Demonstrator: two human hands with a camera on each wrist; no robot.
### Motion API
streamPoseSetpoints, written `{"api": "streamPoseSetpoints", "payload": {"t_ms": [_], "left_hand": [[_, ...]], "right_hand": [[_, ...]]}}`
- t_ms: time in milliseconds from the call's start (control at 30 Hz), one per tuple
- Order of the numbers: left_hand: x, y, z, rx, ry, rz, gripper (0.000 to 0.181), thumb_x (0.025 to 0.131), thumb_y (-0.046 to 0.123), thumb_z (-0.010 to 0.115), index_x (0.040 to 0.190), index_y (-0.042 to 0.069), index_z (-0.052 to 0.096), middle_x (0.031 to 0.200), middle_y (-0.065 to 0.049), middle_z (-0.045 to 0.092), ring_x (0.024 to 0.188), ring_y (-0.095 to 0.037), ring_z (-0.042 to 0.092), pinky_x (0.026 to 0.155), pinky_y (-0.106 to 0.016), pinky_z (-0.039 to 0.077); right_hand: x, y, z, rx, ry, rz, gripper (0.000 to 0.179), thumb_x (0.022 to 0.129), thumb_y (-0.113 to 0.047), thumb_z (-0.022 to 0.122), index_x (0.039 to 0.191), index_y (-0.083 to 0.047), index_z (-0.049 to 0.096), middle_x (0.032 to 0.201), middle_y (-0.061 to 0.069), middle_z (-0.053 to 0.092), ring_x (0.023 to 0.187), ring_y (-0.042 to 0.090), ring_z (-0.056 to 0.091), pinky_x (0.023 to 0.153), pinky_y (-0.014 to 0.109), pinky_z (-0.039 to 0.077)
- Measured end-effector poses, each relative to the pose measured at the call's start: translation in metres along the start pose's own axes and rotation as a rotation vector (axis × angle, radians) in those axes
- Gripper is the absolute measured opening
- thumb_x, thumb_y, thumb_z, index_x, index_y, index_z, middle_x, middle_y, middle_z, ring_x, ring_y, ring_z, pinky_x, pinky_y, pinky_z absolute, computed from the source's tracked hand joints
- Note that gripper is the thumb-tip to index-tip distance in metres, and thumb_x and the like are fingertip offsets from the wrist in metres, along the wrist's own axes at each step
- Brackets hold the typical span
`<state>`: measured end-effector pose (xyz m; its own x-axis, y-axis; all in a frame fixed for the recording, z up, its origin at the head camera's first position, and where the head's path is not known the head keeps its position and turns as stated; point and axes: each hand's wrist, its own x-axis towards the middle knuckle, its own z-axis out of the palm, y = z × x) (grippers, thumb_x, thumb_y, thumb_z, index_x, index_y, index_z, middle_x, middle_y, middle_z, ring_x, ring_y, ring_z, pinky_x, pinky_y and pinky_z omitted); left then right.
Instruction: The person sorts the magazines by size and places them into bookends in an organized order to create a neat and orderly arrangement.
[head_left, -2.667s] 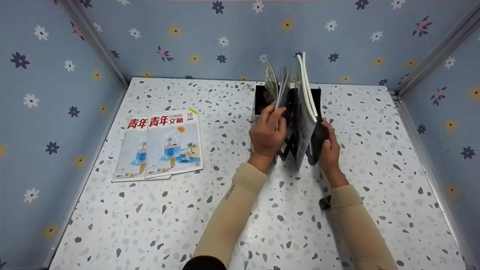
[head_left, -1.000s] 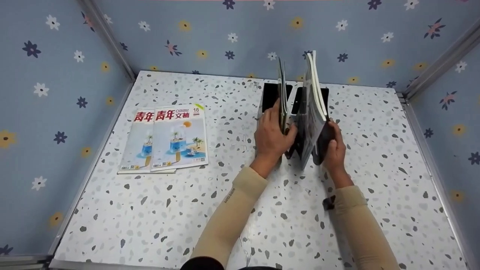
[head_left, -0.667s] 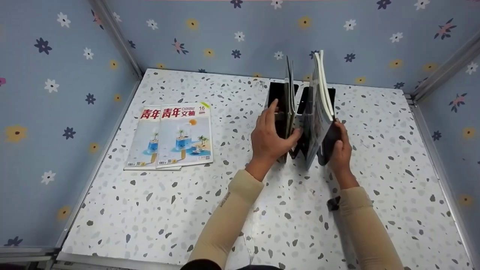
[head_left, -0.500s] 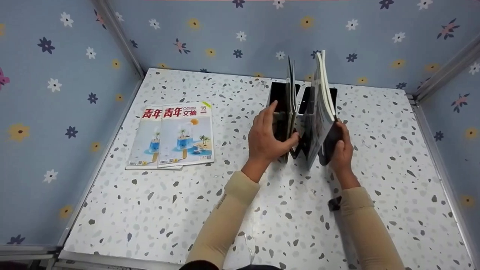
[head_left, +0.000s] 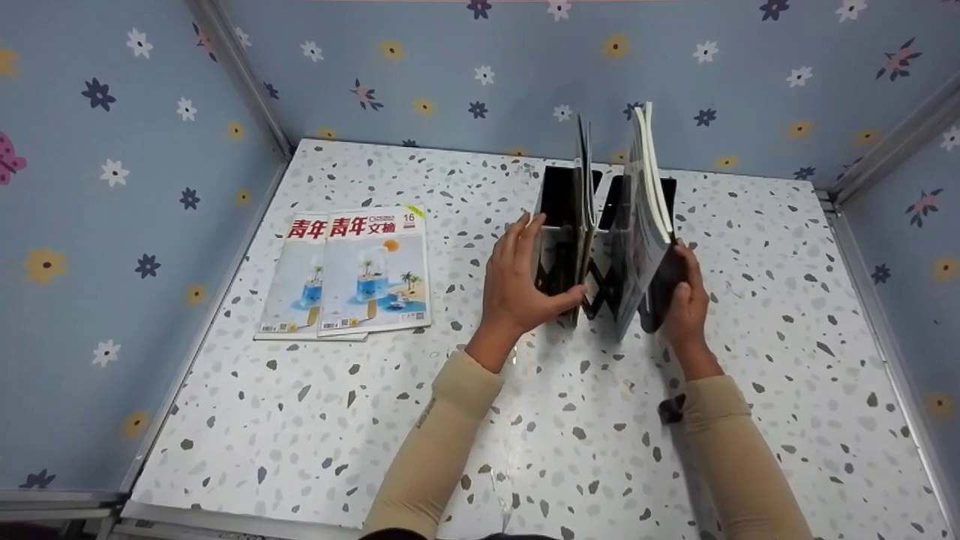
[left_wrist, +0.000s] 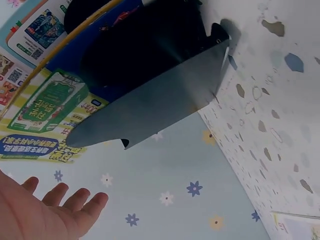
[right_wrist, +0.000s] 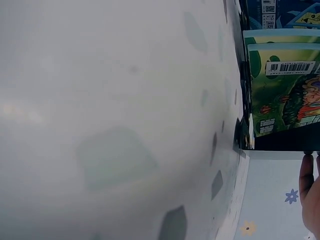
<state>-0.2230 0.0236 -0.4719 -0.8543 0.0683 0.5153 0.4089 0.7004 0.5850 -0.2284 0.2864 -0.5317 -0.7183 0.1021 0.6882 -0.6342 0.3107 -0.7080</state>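
Observation:
A black expandable bookend [head_left: 661, 292] with crossed struts stands at the back right of the table. Upright in it are a few thin magazines [head_left: 584, 187] on the left and a thicker set of magazines [head_left: 651, 172] on the right, apart from each other. My left hand [head_left: 514, 285] is at the bookend's left side, fingers spread, thumb overlapping the thin magazines' near edge. In the left wrist view its fingers are clear of the bookend's grey-lit end panel [left_wrist: 155, 95]. My right hand [head_left: 688, 307] rests against the right end panel; in the right wrist view its fingertips [right_wrist: 307, 160] touch the panel's edge.
Two matching magazines [head_left: 375, 277] lie flat and overlapping on the left of the speckled table [head_left: 360, 450]. A small black object [head_left: 671, 409] is beside my right sleeve. Flowered panels [head_left: 480, 90] enclose the back and both sides.
My left hand has let go of the thin magazines and drawn back to the left, fingers spreading. Those magazines now stand straighter and closer together. My right hand stays at the panel; the view has shifted.

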Motion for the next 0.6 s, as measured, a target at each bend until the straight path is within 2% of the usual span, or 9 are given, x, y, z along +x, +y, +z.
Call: {"api": "streamPoseSetpoints", "payload": {"t_ms": [167,367,600], "left_hand": [[-0.001,-0.009,-0.006,-0.007,-0.025,-0.009,0.094,0.058,0.070,0.055,0.138,0.034,0.020,0.143,0.008,0.021,0.125,-0.016,0.031,0.092,-0.043,0.035],[-0.005,-0.022,-0.013,0.006,-0.054,-0.017,0.091,0.060,0.074,0.049,0.137,0.036,0.019,0.142,0.008,0.022,0.125,-0.014,0.030,0.094,-0.042,0.034],[-0.015,-0.047,-0.022,0.040,-0.072,0.031,0.089,0.061,0.073,0.049,0.137,0.036,0.020,0.141,0.005,0.026,0.125,-0.016,0.030,0.096,-0.043,0.032]], "right_hand": [[0.000,0.001,0.000,0.014,-0.001,0.000,0.060,0.091,-0.040,0.037,0.123,0.011,0.038,0.130,0.029,0.037,0.127,0.029,0.031,0.107,0.030,0.018],[0.000,0.002,-0.001,0.030,-0.007,-0.001,0.054,0.092,-0.032,0.037,0.124,0.011,0.037,0.131,0.028,0.035,0.128,0.030,0.030,0.107,0.029,0.017],[0.000,0.001,-0.001,0.039,-0.001,0.004,0.052,0.092,-0.030,0.038,0.124,0.011,0.037,0.131,0.029,0.035,0.128,0.031,0.029,0.108,0.031,0.015]]}}
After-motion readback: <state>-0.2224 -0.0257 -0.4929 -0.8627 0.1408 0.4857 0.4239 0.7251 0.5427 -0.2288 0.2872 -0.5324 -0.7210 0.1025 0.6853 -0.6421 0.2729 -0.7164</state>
